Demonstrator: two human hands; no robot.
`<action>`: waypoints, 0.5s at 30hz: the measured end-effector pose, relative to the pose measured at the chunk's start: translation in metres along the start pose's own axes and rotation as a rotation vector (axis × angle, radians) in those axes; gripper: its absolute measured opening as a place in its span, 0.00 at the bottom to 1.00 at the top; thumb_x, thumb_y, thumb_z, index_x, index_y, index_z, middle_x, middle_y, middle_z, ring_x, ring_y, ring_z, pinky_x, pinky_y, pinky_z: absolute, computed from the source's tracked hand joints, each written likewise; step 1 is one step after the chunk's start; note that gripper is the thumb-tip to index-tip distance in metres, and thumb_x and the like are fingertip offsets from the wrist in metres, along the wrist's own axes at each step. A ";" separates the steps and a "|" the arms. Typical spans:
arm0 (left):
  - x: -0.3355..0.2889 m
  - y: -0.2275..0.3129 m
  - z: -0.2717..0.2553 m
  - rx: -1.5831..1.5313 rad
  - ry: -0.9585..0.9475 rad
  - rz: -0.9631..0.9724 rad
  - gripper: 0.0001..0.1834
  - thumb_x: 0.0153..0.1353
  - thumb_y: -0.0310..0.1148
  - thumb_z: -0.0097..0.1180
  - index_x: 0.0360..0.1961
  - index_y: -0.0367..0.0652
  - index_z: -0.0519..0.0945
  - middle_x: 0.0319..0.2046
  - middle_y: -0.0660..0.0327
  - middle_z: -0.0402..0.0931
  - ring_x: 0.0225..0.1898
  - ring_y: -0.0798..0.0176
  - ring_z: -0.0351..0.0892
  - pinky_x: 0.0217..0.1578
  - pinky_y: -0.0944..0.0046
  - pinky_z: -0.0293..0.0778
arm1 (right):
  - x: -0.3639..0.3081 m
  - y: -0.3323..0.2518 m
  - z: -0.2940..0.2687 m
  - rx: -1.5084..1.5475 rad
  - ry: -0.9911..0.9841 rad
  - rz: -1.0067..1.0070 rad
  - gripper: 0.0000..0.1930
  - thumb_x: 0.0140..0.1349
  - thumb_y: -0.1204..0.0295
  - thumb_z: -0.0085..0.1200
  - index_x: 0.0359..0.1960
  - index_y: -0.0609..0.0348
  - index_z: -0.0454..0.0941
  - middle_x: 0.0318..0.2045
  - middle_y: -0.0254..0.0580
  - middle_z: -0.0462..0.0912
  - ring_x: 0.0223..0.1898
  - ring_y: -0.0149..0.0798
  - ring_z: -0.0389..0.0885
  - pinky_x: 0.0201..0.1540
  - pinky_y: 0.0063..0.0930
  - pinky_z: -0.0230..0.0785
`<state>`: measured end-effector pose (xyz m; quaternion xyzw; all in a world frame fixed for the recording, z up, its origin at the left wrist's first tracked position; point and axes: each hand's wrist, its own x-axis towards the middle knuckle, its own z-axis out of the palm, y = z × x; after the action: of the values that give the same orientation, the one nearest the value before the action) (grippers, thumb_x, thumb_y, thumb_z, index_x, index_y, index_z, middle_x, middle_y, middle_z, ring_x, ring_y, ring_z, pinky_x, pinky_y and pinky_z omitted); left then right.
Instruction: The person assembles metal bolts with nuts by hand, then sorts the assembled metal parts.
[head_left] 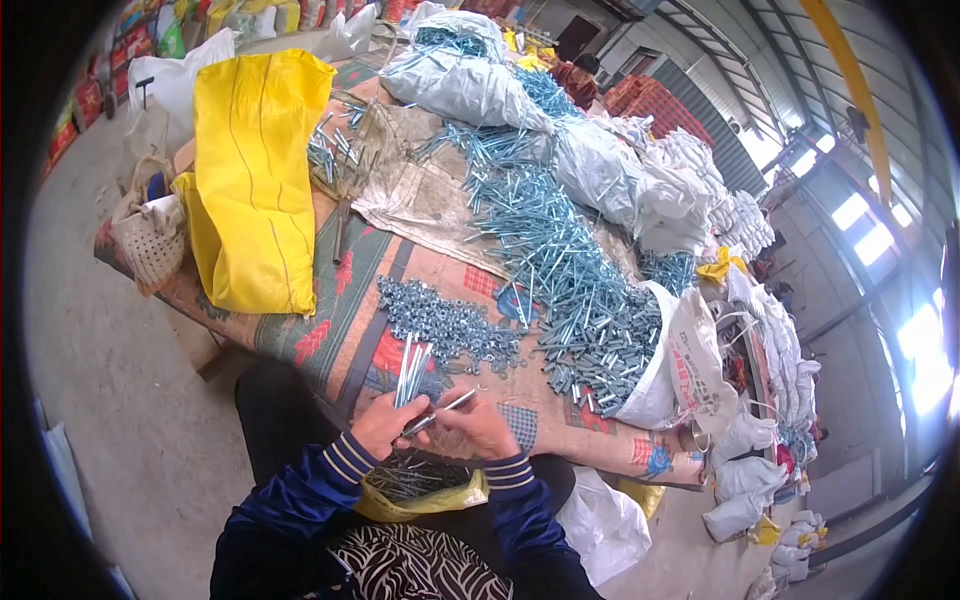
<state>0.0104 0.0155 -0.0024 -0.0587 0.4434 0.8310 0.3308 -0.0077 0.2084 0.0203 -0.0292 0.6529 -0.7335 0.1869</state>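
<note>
My left hand point(380, 427) is closed around a small bundle of long silvery bolts point(411, 368), their ends pointing up and away from me. Close beside it, my right hand point(482, 428) pinches a single metal bolt point(459, 400), which slants between the two hands. The lower ends of the held pieces are partly hidden by my fingers. Just beyond my hands lies a spread of small metal nuts point(440, 318) on the patterned cloth point(340, 310). Below my hands, an open yellow sack point(468, 497) in my lap holds many dark metal pieces point(415, 473).
Short metal sleeves point(605, 350) spill from a white sack point(648, 385) on the right. A long heap of bluish bolts point(540, 230) stretches toward the far side. At left stands a tall yellow sack point(255, 180). Filled white sacks point(600, 175) line the back, where another person point(577, 82) appears.
</note>
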 end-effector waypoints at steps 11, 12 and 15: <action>-0.004 -0.004 -0.007 0.003 -0.173 -0.126 0.12 0.63 0.40 0.55 0.38 0.42 0.76 0.25 0.62 0.77 0.19 0.73 0.70 0.15 0.75 0.56 | -0.005 -0.007 -0.019 0.126 0.135 -0.041 0.07 0.58 0.73 0.60 0.36 0.62 0.78 0.28 0.35 0.80 0.27 0.27 0.76 0.32 0.20 0.70; -0.003 -0.007 -0.012 -0.063 -0.233 -0.141 0.12 0.61 0.36 0.57 0.41 0.40 0.75 0.27 0.62 0.77 0.18 0.76 0.69 0.15 0.76 0.55 | -0.006 -0.008 -0.020 0.102 0.162 -0.086 0.07 0.58 0.74 0.60 0.35 0.62 0.78 0.28 0.36 0.80 0.27 0.27 0.77 0.33 0.20 0.70; -0.002 -0.015 -0.011 0.026 -0.159 -0.009 0.12 0.61 0.36 0.58 0.40 0.40 0.76 0.21 0.66 0.74 0.16 0.77 0.66 0.15 0.76 0.55 | -0.011 -0.012 -0.019 0.079 0.212 -0.132 0.06 0.57 0.74 0.60 0.34 0.63 0.78 0.27 0.37 0.80 0.27 0.28 0.77 0.32 0.20 0.70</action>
<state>0.0185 0.0120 -0.0181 0.0101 0.4263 0.8257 0.3694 -0.0060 0.2310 0.0310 0.0127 0.6363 -0.7682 0.0693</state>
